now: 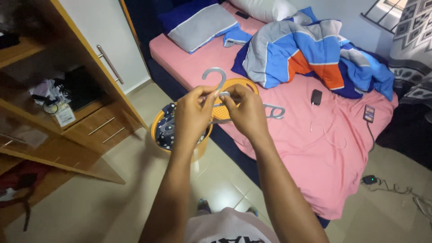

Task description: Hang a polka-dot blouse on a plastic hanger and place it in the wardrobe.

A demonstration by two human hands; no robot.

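Home bedroom: bed (288, 130) with pink sheet, crumpled blue-orange blanket (310, 54), pillows (200, 27); wooden wardrobe (67, 112) with shelves and drawers, tiled floor (135, 198), laundry basket (180, 130) beside bed, phone (369, 113) charging on sheet.

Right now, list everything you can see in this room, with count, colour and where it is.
hanger: one, grey, held in both hands
laundry basket: one, orange, on floor by bed
bed sheet: one, pink, covering bed
duvet: one, blue, grey and orange, bunched on bed
pillows: two, grey and white, at bed head
phone: one, dark, near bed edge
wardrobe: one, wooden, left
left hand: one, gripping hanger
right hand: one, gripping hanger
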